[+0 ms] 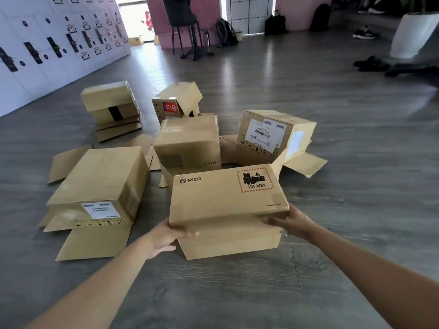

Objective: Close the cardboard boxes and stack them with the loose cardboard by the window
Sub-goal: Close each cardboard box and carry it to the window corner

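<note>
A brown PICO cardboard box (221, 198) with a red UN 3481 label lies nearest me on the grey floor, its flaps spread open. My left hand (164, 236) grips its near left corner, fingers curled over the edge. My right hand (291, 220) holds the near right corner the same way. Several more cardboard boxes lie around it with flaps splayed: a large one (102, 181) at left, a PICO box (187, 141) behind, a labelled box (273, 134) at right, and two further back (110, 100) (177, 98).
A white locker wall (52, 48) runs along the left. At the back stand a dark chair (183, 22), a pink wall, bags (226, 32) and a bright doorway. Shoes (370, 64) and a white planter (413, 34) sit at the right. Grey floor (237, 293) lies in front of me.
</note>
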The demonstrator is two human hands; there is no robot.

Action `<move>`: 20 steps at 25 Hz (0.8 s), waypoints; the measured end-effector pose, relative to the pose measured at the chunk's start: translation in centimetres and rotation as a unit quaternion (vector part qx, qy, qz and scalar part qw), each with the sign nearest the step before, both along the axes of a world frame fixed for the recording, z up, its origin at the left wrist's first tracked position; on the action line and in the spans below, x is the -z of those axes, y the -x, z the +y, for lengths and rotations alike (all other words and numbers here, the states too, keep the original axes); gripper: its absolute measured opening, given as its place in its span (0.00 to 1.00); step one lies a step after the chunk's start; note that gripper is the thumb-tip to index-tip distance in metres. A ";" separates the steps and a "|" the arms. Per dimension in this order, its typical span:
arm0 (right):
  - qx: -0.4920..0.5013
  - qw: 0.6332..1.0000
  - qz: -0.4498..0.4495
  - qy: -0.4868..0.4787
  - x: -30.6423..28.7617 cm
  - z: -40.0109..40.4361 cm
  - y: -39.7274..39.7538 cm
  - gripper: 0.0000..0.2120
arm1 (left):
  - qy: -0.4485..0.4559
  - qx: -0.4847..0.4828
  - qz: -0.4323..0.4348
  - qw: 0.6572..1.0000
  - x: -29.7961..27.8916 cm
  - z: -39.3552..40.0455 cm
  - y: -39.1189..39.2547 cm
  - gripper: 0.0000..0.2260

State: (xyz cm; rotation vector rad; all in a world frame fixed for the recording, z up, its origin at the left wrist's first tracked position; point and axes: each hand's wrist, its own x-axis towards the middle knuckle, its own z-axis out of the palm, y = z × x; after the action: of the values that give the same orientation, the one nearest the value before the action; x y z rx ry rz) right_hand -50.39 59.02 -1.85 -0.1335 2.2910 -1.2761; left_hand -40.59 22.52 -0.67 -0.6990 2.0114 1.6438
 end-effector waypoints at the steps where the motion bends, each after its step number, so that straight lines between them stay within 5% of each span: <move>1: -0.014 1.000 -0.001 -0.004 -0.9 0.0 0.0 0.43 | -0.005 0.004 0.002 1.000 -0.7 -0.2 0.1 0.55; 6: 0.091 0.992 -0.067 0.059 -3.1 -1.4 1.6 0.43 | -0.044 -0.095 0.026 0.994 -3.6 0.8 1.8 0.47; 10: 0.152 0.987 -0.052 -0.004 -4.1 -3.1 1.7 0.26 | 0.066 -0.148 0.044 0.986 -4.4 1.8 2.9 0.31; 15: 0.136 0.990 -0.006 0.044 -5.6 -2.5 2.0 0.23 | 0.189 -0.181 0.158 0.952 -6.4 0.5 3.3 0.17; 20: 0.080 0.988 0.112 0.075 -7.6 -1.3 3.3 0.33 | 0.185 -0.177 0.242 0.936 -8.5 0.0 2.9 0.32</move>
State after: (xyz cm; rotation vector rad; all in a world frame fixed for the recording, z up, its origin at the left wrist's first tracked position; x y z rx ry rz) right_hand -53.69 57.72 5.75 -0.1552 2.4323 -1.5866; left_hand -43.46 22.54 7.83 -0.8972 2.7285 1.7831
